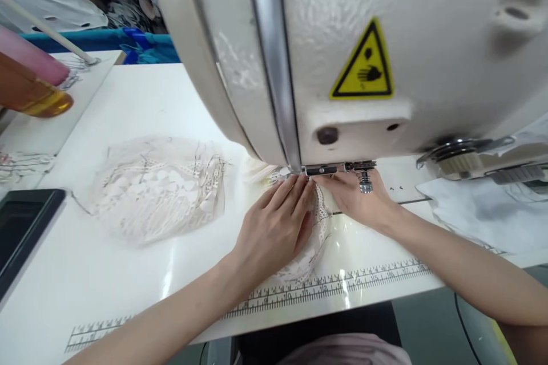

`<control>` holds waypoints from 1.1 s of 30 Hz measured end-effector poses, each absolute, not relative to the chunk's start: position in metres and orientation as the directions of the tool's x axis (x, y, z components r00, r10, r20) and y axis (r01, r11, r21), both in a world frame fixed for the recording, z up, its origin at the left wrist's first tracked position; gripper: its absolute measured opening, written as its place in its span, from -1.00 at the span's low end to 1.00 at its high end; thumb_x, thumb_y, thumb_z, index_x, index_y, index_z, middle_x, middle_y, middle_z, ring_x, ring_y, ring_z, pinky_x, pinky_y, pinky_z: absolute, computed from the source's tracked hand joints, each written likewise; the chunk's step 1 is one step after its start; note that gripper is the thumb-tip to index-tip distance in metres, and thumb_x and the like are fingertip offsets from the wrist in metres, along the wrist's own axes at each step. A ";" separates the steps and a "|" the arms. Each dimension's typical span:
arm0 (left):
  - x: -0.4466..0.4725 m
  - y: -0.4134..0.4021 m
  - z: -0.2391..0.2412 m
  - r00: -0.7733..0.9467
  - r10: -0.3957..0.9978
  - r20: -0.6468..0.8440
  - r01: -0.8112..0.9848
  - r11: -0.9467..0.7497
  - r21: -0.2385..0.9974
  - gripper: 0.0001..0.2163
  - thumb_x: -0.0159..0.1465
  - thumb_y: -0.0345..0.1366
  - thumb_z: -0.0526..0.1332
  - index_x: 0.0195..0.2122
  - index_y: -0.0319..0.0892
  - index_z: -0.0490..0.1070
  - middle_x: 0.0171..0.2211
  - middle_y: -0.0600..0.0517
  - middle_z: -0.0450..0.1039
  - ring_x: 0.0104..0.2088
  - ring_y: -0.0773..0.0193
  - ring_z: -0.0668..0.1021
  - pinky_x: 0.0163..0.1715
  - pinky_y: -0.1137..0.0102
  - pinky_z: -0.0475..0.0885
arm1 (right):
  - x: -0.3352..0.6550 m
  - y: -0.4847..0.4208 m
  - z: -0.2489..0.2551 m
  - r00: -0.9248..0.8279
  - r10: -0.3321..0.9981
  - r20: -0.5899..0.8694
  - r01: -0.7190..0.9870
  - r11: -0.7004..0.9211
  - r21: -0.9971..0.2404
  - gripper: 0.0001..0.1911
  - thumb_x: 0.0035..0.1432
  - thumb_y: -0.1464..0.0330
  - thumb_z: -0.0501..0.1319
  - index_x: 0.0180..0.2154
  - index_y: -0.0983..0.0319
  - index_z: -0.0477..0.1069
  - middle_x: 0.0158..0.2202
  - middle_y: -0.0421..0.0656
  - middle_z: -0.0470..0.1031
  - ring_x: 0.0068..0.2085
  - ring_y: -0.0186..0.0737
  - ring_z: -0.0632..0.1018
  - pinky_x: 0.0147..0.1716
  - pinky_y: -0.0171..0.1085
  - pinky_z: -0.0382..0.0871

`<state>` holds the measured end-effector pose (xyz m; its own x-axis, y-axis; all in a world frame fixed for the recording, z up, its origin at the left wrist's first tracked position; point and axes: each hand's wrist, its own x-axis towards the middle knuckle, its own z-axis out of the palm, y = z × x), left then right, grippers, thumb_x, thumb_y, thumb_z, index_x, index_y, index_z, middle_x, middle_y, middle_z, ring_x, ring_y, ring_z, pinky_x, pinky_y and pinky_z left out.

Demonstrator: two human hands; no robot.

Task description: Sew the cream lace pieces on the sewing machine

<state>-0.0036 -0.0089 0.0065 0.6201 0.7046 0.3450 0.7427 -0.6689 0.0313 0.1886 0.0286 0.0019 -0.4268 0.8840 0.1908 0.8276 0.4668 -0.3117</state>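
A white sewing machine head (342,5) looms over the table, and both hands work beneath it. My left hand (276,219) presses down on a cream lace piece (306,259), its fingers held together close to the needle area. From the other side my right hand (359,197) pinches the edge of the same lace, with its fingertips partly hidden behind the machine's small metal parts (327,170). Part of the lace shows between my hands and under my left palm. The needle itself cannot be made out.
Another lace piece (160,191) with loose threads lies to the left. A dark device (25,234) sits at the left edge, below a thread cone (34,57). A printed ruler (308,292) runs along the front edge. White cloth (475,211) lies at right.
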 end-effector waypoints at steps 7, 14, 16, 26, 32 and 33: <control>-0.004 -0.004 0.003 0.597 0.713 0.367 0.750 -0.658 0.059 -0.58 0.30 -0.31 0.08 0.16 -0.37 0.28 0.11 -0.23 0.36 0.14 -0.04 0.39 0.07 0.10 0.41 | 0.188 0.029 0.003 -0.474 0.849 0.234 0.788 0.527 -0.318 -0.70 0.30 0.28 0.04 0.03 -0.01 0.38 -0.11 -0.16 0.53 -0.09 -0.09 0.51 -0.10 -0.06 0.44; -0.004 -0.003 0.005 0.583 0.732 0.351 0.761 -0.644 0.080 -0.59 0.31 -0.30 0.06 0.15 -0.34 0.29 0.10 -0.22 0.37 0.15 -0.05 0.38 0.06 0.08 0.41 | 0.187 0.028 0.004 -0.441 0.877 0.189 0.811 0.480 -0.335 -0.66 0.33 0.25 -0.04 0.06 0.00 0.36 -0.12 -0.14 0.53 -0.16 -0.09 0.53 -0.28 -0.10 0.50; -0.004 -0.003 0.005 0.585 0.734 0.345 0.762 -0.643 0.078 -0.59 0.31 -0.30 0.05 0.16 -0.32 0.29 0.11 -0.20 0.37 0.16 -0.04 0.38 0.06 0.08 0.41 | 0.188 0.027 0.002 -0.440 0.873 0.210 0.814 0.486 -0.317 -0.66 0.33 0.26 -0.04 0.07 -0.01 0.34 -0.16 -0.12 0.53 -0.21 -0.11 0.54 -0.27 -0.10 0.50; -0.003 -0.002 0.006 0.595 0.722 0.353 0.764 -0.644 0.028 -0.59 0.30 -0.30 0.06 0.15 -0.31 0.30 0.10 -0.19 0.38 0.15 -0.02 0.39 0.05 0.12 0.42 | 0.187 0.024 0.010 -0.405 0.890 0.208 0.851 0.450 -0.269 -0.67 0.33 0.29 -0.06 0.01 0.11 0.37 -0.31 -0.11 0.53 -0.36 -0.18 0.53 -0.45 -0.21 0.43; -0.003 0.000 0.004 0.585 0.734 0.345 0.763 -0.642 0.071 -0.59 0.30 -0.29 0.06 0.15 -0.32 0.30 0.10 -0.20 0.38 0.15 -0.04 0.39 0.04 0.11 0.41 | 0.187 0.025 0.009 -0.434 0.878 0.202 0.849 0.474 -0.233 -0.68 0.30 0.37 -0.06 0.00 0.10 0.35 -0.23 -0.11 0.54 -0.34 -0.16 0.51 -0.50 -0.22 0.35; -0.003 0.001 0.003 0.585 0.734 0.345 0.764 -0.642 0.071 -0.59 0.30 -0.28 0.07 0.15 -0.31 0.30 0.10 -0.20 0.38 0.14 -0.04 0.40 0.03 0.11 0.41 | 0.188 0.025 0.009 -0.466 0.860 0.208 0.841 0.503 -0.199 -0.68 0.29 0.38 -0.05 -0.01 0.09 0.34 -0.20 -0.12 0.54 -0.32 -0.15 0.51 -0.51 -0.22 0.33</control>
